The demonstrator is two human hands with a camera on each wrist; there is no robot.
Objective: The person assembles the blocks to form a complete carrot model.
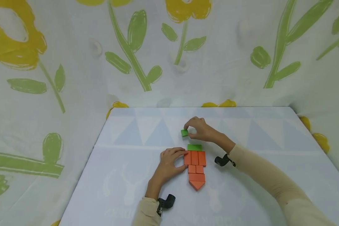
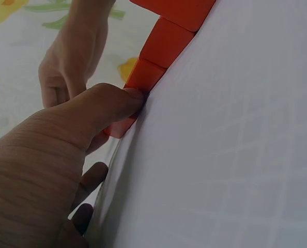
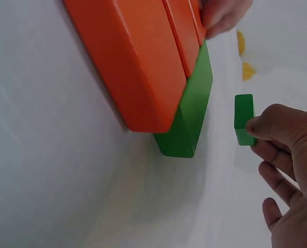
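Thumb and forefinger of my right hand (image 1: 202, 130) pinch a small green block (image 1: 184, 133) above the table; it also shows as the green block (image 3: 243, 111) in the right wrist view. My left hand (image 1: 168, 162) grips the leftmost orange block (image 1: 187, 158) at its left corners, thumb below and forefinger above. That block stands in a row with two more orange blocks (image 1: 194, 158). A longer green block (image 1: 194, 147) lies against the row's far side. Toward me follow two smaller orange blocks (image 1: 192, 169), a wide orange block (image 1: 196, 177) and a pointed orange block (image 1: 196, 185).
The pale table (image 1: 115, 185) carries a blue triangle pattern along its far part. Behind and beside it hangs a white cloth (image 1: 82, 78) printed with yellow flowers and green stems. A black wrist camera (image 1: 167, 201) sits on the left wrist, another black camera (image 1: 222, 160) on the right.
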